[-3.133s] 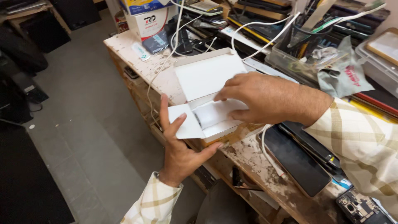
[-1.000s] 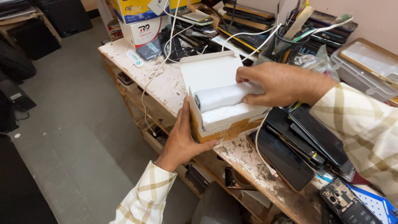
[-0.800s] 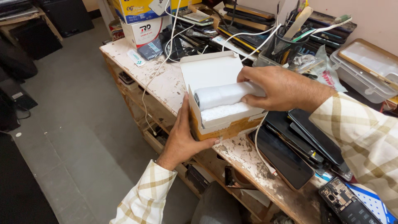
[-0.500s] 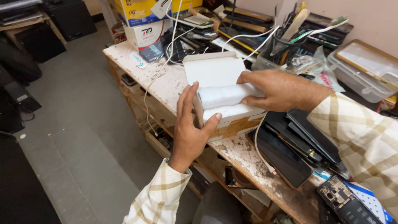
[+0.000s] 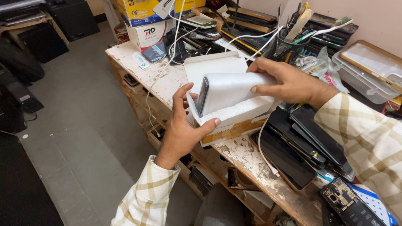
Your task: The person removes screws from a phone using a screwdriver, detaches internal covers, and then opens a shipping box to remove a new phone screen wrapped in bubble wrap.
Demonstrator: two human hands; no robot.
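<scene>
An open white box (image 5: 234, 121) with its lid (image 5: 215, 69) standing up sits at the front edge of a worn workbench (image 5: 163, 81). My right hand (image 5: 289, 81) grips a flat device wrapped in white foam sleeve (image 5: 228, 90), held on edge just above the box; a dark edge of the device shows at its left end. My left hand (image 5: 184, 127) clasps the box's near left corner, thumb on the front wall and fingers up along the side.
Stacked dark phones and screens (image 5: 299, 142) lie right of the box. Cardboard boxes (image 5: 146, 21) and white cables (image 5: 167, 54) crowd the back left. A pen holder (image 5: 284, 48) and a clear plastic tub (image 5: 370, 69) stand behind. Grey floor (image 5: 83, 125) lies left.
My right hand has lifted the wrapped device from lying in the box to standing on edge above it. My left hand moved from under the box to gripping its near corner.
</scene>
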